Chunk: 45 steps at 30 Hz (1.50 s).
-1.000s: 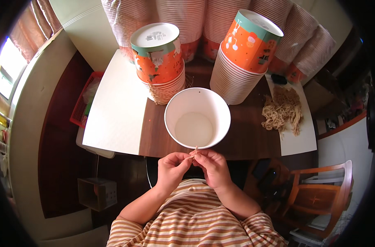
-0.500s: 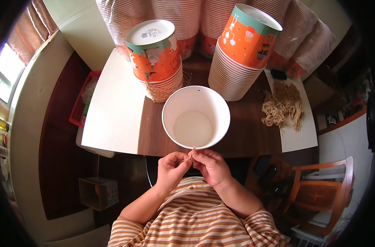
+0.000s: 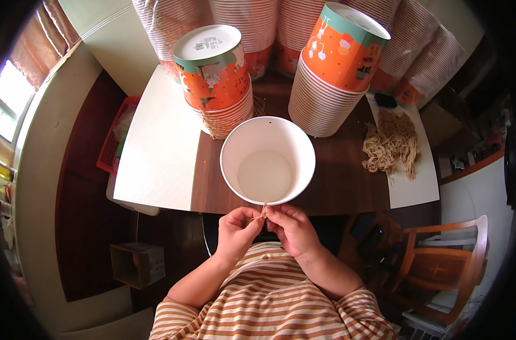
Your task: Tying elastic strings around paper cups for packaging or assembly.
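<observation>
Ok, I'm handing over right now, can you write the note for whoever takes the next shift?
Left hand and right hand: both pinch a thin tan string at the near rim of the open white cup.
Cup stands upright on the brown table; a small hole shows in its far wall.
Two orange cup stacks behind it; bundle of tan strings to the right.
Done: string brought to the near rim.
Left: fixing it there; whether it is tied cannot be told.

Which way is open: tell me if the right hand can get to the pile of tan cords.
Probably yes. The right hand pinches a string at the white cup; the pile of tan cords lies to its right on bare tabletop, nothing between.
</observation>
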### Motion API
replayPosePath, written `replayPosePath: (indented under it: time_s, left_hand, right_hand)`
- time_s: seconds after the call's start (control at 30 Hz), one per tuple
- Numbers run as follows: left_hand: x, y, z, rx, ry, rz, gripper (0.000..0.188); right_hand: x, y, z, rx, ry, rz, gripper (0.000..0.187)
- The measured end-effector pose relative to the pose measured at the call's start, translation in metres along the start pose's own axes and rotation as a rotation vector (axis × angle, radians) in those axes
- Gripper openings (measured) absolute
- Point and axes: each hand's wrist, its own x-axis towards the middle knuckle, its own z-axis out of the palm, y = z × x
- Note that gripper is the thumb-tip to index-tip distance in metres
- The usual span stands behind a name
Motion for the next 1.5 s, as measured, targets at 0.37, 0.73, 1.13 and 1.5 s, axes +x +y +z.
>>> replayPosePath:
  time_s: [0.37,0.73,1.13,1.5]
  left_hand:
    - [0.002,0.007,0.002,0.049,-0.004,0.053,0.005]
    - [0.004,-0.001,-0.002,0.143,0.007,0.084,0.003]
    - [0.011,-0.001,-0.005,0.779,0.024,0.999,0.036]
    - [0.017,-0.003,-0.010,0.833,0.011,1.145,0.031]
  right_hand:
    - [0.000,0.000,0.005,0.139,0.103,0.146,0.011]
    - [-0.001,-0.001,0.008,0.057,0.116,0.049,0.013]
    - [-0.001,0.005,0.006,0.025,0.093,0.018,0.011]
    - [-0.002,0.003,0.009,0.010,0.107,0.007,0.010]
